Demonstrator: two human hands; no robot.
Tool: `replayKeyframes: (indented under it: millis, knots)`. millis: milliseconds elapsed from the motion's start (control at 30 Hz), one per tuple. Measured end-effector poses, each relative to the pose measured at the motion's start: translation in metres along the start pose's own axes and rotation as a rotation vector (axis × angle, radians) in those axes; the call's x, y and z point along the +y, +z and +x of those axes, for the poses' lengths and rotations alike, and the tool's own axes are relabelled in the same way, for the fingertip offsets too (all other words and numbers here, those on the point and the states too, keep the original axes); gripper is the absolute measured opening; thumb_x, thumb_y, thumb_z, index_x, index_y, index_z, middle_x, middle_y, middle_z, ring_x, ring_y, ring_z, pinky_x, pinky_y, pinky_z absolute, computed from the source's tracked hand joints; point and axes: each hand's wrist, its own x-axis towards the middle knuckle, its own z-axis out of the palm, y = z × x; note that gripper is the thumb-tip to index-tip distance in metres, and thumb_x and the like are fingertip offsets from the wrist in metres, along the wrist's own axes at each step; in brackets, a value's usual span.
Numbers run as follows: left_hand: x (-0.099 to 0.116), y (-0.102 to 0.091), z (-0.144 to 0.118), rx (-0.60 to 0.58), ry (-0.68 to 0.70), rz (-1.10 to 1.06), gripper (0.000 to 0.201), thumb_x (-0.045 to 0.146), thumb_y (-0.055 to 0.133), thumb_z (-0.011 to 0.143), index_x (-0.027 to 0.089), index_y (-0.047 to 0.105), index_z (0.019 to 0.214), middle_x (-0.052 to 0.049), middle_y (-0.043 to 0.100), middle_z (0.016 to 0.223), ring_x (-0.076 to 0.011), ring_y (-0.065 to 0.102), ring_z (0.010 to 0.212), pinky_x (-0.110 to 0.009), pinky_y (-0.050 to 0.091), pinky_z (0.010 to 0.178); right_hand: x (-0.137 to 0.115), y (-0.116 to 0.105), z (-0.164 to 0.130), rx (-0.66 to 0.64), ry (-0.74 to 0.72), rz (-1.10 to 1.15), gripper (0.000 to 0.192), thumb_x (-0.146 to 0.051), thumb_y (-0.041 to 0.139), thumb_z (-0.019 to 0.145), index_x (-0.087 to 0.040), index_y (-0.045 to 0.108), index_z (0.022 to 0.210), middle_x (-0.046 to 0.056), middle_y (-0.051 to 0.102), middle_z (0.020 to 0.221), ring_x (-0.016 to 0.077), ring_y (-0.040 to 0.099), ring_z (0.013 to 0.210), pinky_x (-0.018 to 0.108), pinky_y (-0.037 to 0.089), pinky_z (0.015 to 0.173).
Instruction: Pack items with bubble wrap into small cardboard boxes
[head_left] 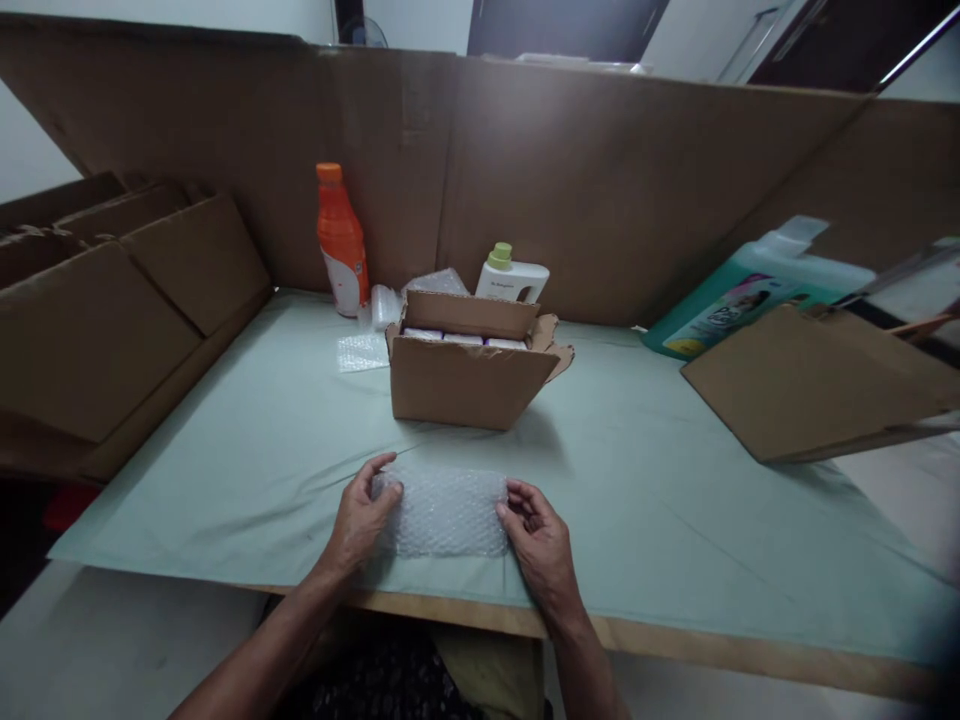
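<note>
A rectangular sheet of bubble wrap (450,515) lies near the front edge of the table, between my two hands. My left hand (361,518) grips its left end, thumb on top and fingers behind. At the right end, my right hand (541,540) pinches the wrap's edge between thumb and curled fingers. Just beyond stands an open cardboard box (465,385) with its flaps up. Inside it, the white tops of several packs (463,340) show; their lower parts are hidden by the box wall.
Behind the box are more bubble wrap (386,305), an orange bottle (343,245) and a white bottle with a green cap (514,275). A large teal jug (742,285) leans at the right beside a cardboard piece (817,375). Cardboard boxes (105,320) stand left.
</note>
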Motion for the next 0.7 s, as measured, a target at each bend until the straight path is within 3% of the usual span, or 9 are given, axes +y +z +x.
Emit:
replayKeyframes:
  millis: [100, 200, 400, 467, 567, 700]
  knots:
    - [-0.002, 0.003, 0.0, -0.012, 0.054, 0.023, 0.052, 0.025, 0.057, 0.074, 0.017, 0.061, 0.126, -0.002, 0.064, 0.094, -0.0139, 0.057, 0.075, -0.025, 0.047, 0.069, -0.003, 0.001, 0.001, -0.007, 0.034, 0.015, 0.043, -0.052, 0.074, 0.078, -0.018, 0.07, 0.104, 0.01, 0.076, 0.095, 0.0221, 0.069, 0.086, 0.033, 0.056, 0.077]
    - [-0.003, 0.002, -0.003, -0.053, 0.092, 0.059, 0.06, 0.017, 0.05, 0.073, 0.017, 0.056, 0.133, -0.004, 0.064, 0.099, -0.0132, 0.059, 0.075, -0.025, 0.047, 0.068, -0.006, 0.003, 0.002, -0.001, 0.032, 0.0, 0.044, -0.056, 0.075, 0.077, -0.017, 0.072, 0.098, 0.008, 0.074, 0.085, 0.0204, 0.067, 0.077, 0.03, 0.055, 0.069]
    - [-0.008, -0.007, -0.006, -0.057, 0.102, -0.012, 0.076, 0.02, 0.056, 0.076, 0.02, 0.039, 0.15, -0.011, 0.064, 0.129, -0.0194, 0.062, 0.111, -0.032, 0.048, 0.094, -0.008, 0.006, 0.003, 0.036, 0.008, -0.045, 0.041, -0.056, 0.074, 0.076, -0.017, 0.072, 0.091, 0.006, 0.073, 0.081, 0.0194, 0.065, 0.072, 0.029, 0.053, 0.066]
    - [-0.01, -0.009, -0.004, -0.025, 0.108, -0.032, 0.069, 0.026, 0.06, 0.077, 0.019, 0.047, 0.144, -0.012, 0.061, 0.134, -0.0223, 0.059, 0.119, -0.034, 0.046, 0.099, -0.007, 0.006, 0.001, 0.037, 0.013, -0.047, 0.04, -0.054, 0.074, 0.077, -0.017, 0.072, 0.091, 0.006, 0.073, 0.081, 0.0191, 0.064, 0.072, 0.028, 0.053, 0.065]
    - [-0.008, -0.012, 0.003, -0.021, 0.129, 0.056, 0.049, 0.032, 0.063, 0.078, 0.017, 0.064, 0.125, -0.011, 0.066, 0.126, -0.0244, 0.061, 0.114, -0.038, 0.046, 0.099, -0.006, 0.005, -0.001, 0.042, 0.019, -0.059, 0.038, -0.052, 0.074, 0.076, -0.017, 0.072, 0.09, 0.006, 0.073, 0.081, 0.0188, 0.064, 0.072, 0.028, 0.052, 0.066]
    - [0.0, -0.012, 0.008, 0.004, 0.332, 0.22, 0.024, 0.034, 0.061, 0.082, 0.02, 0.074, 0.097, -0.011, 0.066, 0.116, -0.026, 0.061, 0.113, -0.041, 0.048, 0.097, -0.005, 0.006, -0.002, 0.059, 0.019, -0.059, 0.036, -0.051, 0.073, 0.076, -0.018, 0.072, 0.089, 0.006, 0.073, 0.081, 0.0188, 0.065, 0.071, 0.028, 0.053, 0.067]
